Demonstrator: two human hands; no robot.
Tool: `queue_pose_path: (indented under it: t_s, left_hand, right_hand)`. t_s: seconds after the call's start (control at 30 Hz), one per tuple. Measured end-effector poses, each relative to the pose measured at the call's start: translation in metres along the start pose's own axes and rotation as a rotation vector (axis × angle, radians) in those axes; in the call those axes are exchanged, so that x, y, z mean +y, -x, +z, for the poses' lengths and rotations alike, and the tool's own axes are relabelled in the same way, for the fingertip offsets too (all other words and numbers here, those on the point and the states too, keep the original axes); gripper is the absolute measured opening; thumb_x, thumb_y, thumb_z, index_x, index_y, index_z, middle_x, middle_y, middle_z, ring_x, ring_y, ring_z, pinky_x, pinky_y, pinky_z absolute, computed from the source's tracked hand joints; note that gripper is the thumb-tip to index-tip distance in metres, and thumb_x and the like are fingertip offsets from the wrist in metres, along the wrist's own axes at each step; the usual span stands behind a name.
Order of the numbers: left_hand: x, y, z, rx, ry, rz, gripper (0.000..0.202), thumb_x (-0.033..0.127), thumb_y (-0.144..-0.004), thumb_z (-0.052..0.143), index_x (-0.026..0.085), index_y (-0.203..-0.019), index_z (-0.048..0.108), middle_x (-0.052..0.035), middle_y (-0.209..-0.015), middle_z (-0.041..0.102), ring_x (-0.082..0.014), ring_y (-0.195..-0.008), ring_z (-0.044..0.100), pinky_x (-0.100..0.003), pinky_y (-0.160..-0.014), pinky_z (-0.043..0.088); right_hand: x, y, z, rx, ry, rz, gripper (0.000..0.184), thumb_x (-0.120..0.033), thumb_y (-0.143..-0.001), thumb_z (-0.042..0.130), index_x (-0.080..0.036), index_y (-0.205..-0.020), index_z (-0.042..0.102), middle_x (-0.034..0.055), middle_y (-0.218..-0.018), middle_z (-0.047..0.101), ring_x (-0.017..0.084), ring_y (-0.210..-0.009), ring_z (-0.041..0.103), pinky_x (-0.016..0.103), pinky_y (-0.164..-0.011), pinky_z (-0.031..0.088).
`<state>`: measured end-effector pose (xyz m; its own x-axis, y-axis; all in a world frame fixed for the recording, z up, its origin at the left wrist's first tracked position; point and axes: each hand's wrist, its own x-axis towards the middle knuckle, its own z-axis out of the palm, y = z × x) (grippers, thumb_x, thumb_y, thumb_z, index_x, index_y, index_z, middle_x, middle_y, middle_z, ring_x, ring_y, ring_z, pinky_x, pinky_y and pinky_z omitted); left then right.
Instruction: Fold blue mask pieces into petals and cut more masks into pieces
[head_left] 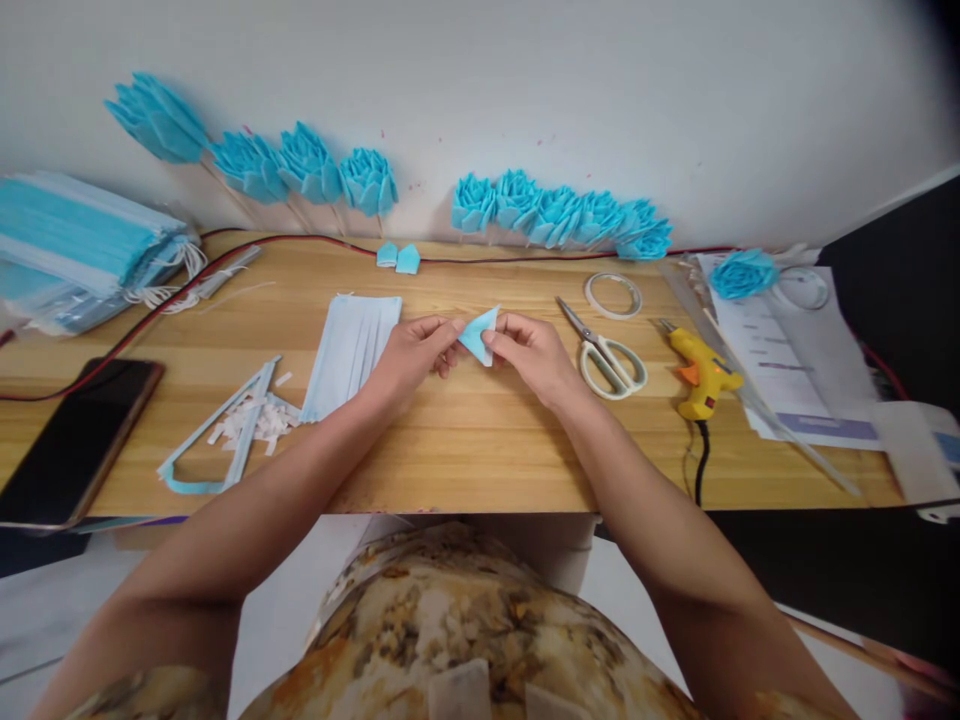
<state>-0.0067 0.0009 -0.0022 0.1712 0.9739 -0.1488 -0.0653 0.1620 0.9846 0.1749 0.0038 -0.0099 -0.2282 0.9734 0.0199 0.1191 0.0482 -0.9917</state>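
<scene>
A small folded light-blue triangle of mask fabric (478, 335) is held above the wooden table (480, 450) between both hands. My left hand (415, 352) pinches its left edge with fingertips closed. My right hand (529, 352) pinches its right side. A flat blue face mask piece (349, 352) lies just left of my left hand. Two small folded blue pieces (399, 257) lie near the wall.
Scissors (607, 355), a tape roll (613, 294) and a yellow glue gun (701, 375) lie to the right, with papers (787, 350) beyond. Blue fabric flowers (559, 215) line the wall. A mask stack (75, 250), a phone (75, 440) and trimmings (240, 425) are on the left.
</scene>
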Motion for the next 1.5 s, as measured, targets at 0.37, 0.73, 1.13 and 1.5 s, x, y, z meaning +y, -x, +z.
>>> queue_pose_path:
  t_s: [0.37,0.73,1.13,1.5]
  left_hand:
    - [0.002,0.002,0.002,-0.048,-0.069,0.035,0.028,0.041,-0.072,0.076,0.017,-0.065,0.063,0.0025,-0.058,0.058,-0.0070,-0.049,0.047,-0.021,-0.050,0.041]
    - [0.003,0.004,0.003,-0.062,-0.095,0.011,0.023,0.036,-0.071,0.075,0.017,-0.066,0.063,0.0017,-0.058,0.060,-0.0072,-0.049,0.048,-0.021,-0.049,0.040]
    - [0.005,0.002,0.003,-0.028,-0.070,-0.002,0.025,0.040,-0.073,0.076,0.016,-0.074,0.068,0.0014,-0.060,0.061,-0.0084,-0.051,0.052,-0.021,-0.051,0.044]
    - [0.000,-0.003,-0.003,-0.001,0.014,-0.005,0.028,0.039,-0.071,0.078,0.016,-0.063,0.063,0.0016,-0.056,0.059,-0.0073,-0.049,0.049,-0.021,-0.050,0.040]
  right_hand:
    - [-0.002,0.001,0.003,-0.013,-0.029,-0.029,0.031,-0.049,-0.079,0.075,-0.021,-0.075,0.061,-0.0042,-0.066,0.053,0.012,-0.063,0.047,0.027,-0.061,0.037]
    - [-0.005,0.001,-0.001,0.092,-0.102,0.008,0.036,-0.056,-0.082,0.069,-0.022,-0.071,0.064,-0.0006,-0.069,0.060,0.014,-0.066,0.055,0.028,-0.062,0.047]
    - [-0.006,0.002,0.000,-0.035,-0.013,0.021,0.038,-0.052,-0.076,0.076,-0.021,-0.065,0.057,-0.0034,-0.061,0.054,0.011,-0.058,0.046,0.028,-0.059,0.036]
    - [-0.006,0.000,-0.005,0.127,0.196,-0.188,0.013,-0.033,-0.086,0.063,-0.025,-0.095,0.068,0.0029,-0.095,0.070,0.019,-0.088,0.061,0.032,-0.073,0.048]
